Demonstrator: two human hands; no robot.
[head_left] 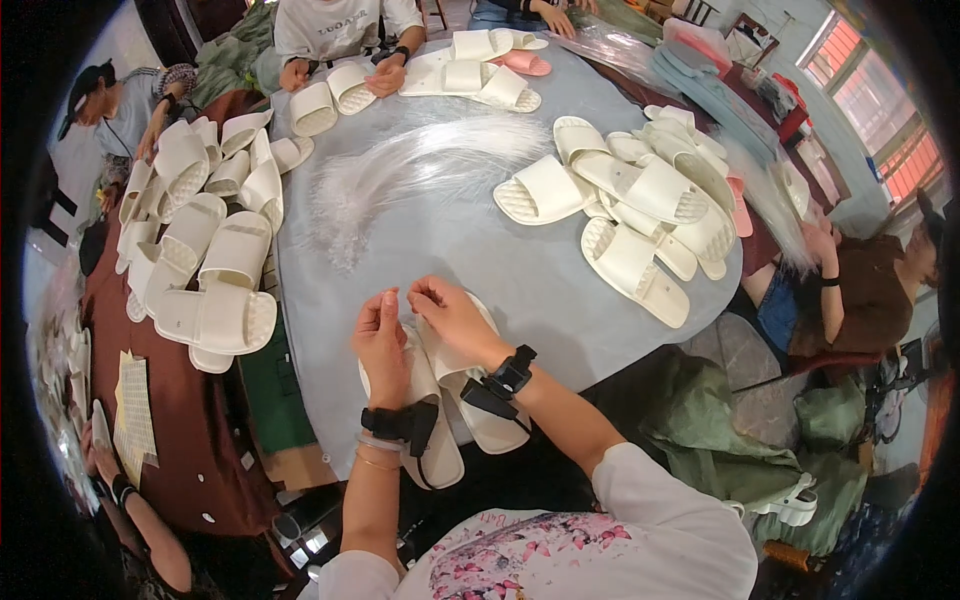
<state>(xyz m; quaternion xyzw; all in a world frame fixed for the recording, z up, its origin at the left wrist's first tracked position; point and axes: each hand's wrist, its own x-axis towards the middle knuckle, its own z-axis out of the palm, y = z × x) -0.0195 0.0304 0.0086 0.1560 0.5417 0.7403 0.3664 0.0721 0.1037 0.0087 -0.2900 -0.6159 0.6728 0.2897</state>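
Resting at the near edge of the grey round table (520,270), a pair of white slippers (440,400) lies sole-side down directly under the person's two hands, the toes pointing toward the wearer. The left hand (382,335) is held above the left slipper with fingers curled inward and thumb meeting forefinger in a pinch; what it pinches is too small to identify. The right hand (450,315) sits just beside it, fingers likewise drawn together in a pinch at the fingertips, with the two pinch points close to each other over the slippers. Each wrist carries a black strap-mounted device. Beyond the hands, a fan-shaped bundle of thin white plastic fasteners (420,165) is spread on the table centre. To the right of that bundle lies a loose heap of white slippers (640,210), several overlapping, with a pink one partly showing at its right margin. On the left, a second stack of white slippers (205,240) rests across the table edge and an adjoining brown surface. At the far side, another person's hands (340,78) rest on a slipper pair, with further slippers (480,75) lying just beside them. A seated person in a brown top (870,290) is at the right, apart from the table.
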